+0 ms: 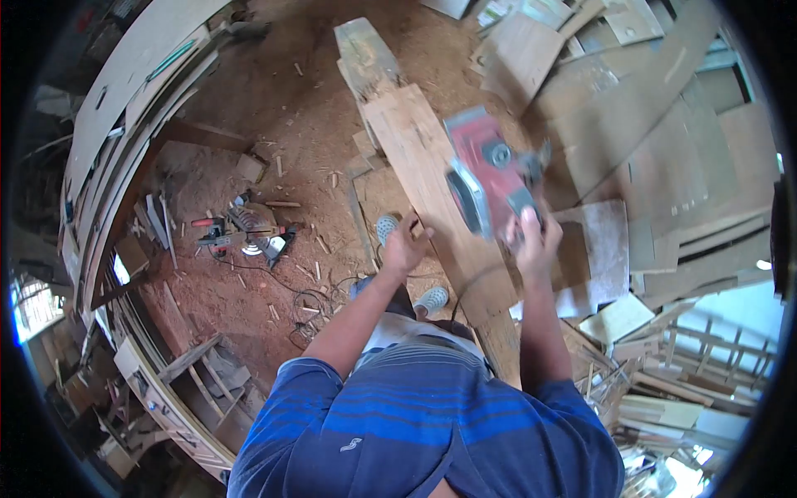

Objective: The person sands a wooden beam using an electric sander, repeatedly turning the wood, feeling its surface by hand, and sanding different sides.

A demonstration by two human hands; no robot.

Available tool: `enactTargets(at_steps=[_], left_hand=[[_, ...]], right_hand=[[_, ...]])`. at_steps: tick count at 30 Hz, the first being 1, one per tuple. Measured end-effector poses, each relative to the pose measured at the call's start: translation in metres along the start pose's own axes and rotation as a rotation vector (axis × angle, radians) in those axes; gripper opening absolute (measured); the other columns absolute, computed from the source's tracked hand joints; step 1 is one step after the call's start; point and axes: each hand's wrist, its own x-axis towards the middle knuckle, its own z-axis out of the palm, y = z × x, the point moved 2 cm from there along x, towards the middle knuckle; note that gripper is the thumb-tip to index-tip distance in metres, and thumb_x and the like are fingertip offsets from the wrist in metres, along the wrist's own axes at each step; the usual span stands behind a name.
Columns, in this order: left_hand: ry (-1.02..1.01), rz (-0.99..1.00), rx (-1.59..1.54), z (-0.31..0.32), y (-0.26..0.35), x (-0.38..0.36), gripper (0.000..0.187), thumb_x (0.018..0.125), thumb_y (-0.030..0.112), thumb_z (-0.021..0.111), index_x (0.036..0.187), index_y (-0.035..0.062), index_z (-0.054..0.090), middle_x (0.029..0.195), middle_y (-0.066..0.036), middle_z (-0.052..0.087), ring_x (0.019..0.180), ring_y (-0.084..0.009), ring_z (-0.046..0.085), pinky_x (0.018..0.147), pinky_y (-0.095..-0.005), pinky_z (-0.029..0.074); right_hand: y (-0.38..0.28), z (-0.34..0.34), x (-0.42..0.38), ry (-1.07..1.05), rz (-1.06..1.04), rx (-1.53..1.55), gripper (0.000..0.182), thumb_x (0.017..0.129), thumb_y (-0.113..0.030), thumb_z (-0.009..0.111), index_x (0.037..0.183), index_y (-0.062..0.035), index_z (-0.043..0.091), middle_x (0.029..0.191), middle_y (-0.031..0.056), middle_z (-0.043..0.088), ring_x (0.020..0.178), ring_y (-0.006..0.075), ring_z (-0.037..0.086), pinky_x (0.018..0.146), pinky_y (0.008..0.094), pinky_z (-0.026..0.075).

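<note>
A long wooden plank runs from near my body toward the far side of the workshop. My left hand rests on the plank's left edge, gripping it. My right hand is closed on the handle of a red electric planer, which is raised and tilted over the plank's right edge, its metal sole facing left. The planer is blurred.
A circular saw lies on the sawdust-covered floor at the left, its cord trailing toward my feet. Stacks of boards and offcuts fill the right side. Curved wooden frames lean along the left wall.
</note>
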Motion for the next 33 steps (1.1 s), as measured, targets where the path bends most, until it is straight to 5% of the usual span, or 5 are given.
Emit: enactTargets(at_steps=[4, 11, 21, 24, 33], left_hand=[[-0.038, 0.021, -0.126, -0.005, 0.032, -0.008, 0.056, 0.095, 0.02, 0.082, 0.139, -0.0082, 0.061, 0.122, -0.024, 0.078, 0.112, -0.0314, 0.076, 0.102, -0.0386, 0.057], [-0.042, 0.11, -0.173, 0.026, -0.014, 0.0, 0.077, 0.096, 0.017, 0.084, 0.158, -0.0088, 0.046, 0.151, -0.029, 0.062, 0.136, -0.0322, 0.064, 0.114, -0.0423, 0.051], [-0.082, 0.074, -0.143, 0.023, -0.009, 0.0, 0.071, 0.098, 0.019, 0.081, 0.156, -0.0059, 0.049, 0.146, -0.024, 0.066, 0.126, -0.0283, 0.069, 0.105, -0.0395, 0.057], [-0.081, 0.108, -0.143, 0.023, -0.011, -0.002, 0.071, 0.098, 0.019, 0.081, 0.157, -0.0055, 0.048, 0.145, -0.024, 0.067, 0.127, -0.0292, 0.07, 0.105, -0.04, 0.057], [-0.034, 0.175, -0.12, 0.021, -0.006, -0.003, 0.077, 0.097, 0.023, 0.083, 0.159, -0.0045, 0.047, 0.147, -0.031, 0.063, 0.135, -0.0401, 0.066, 0.112, -0.0458, 0.055]], right_hand=[[-0.003, -0.129, -0.158, 0.194, 0.295, -0.291, 0.03, 0.11, -0.026, 0.065, 0.096, -0.0004, 0.069, 0.073, -0.0002, 0.062, 0.061, 0.0073, 0.055, 0.055, 0.027, 0.042], [0.004, -0.208, -0.313, 0.25, 0.461, -0.618, 0.041, 0.107, -0.034, 0.067, 0.086, 0.0018, 0.071, 0.07, 0.0032, 0.062, 0.064, 0.0133, 0.056, 0.061, 0.0342, 0.045], [0.034, -0.192, -0.295, 0.081, 0.282, -0.801, 0.049, 0.108, -0.041, 0.058, 0.091, 0.0028, 0.07, 0.069, 0.0093, 0.062, 0.065, 0.0199, 0.06, 0.063, 0.0409, 0.047], [0.025, -0.182, -0.266, 0.036, 0.48, -0.662, 0.047, 0.105, -0.041, 0.06, 0.104, 0.0038, 0.075, 0.086, 0.0316, 0.069, 0.08, 0.0477, 0.069, 0.074, 0.05, 0.051], [0.042, -0.148, -0.192, -0.003, 0.469, -0.608, 0.047, 0.106, -0.038, 0.063, 0.102, 0.0068, 0.076, 0.074, 0.0188, 0.07, 0.069, 0.0262, 0.065, 0.071, 0.0436, 0.052]])
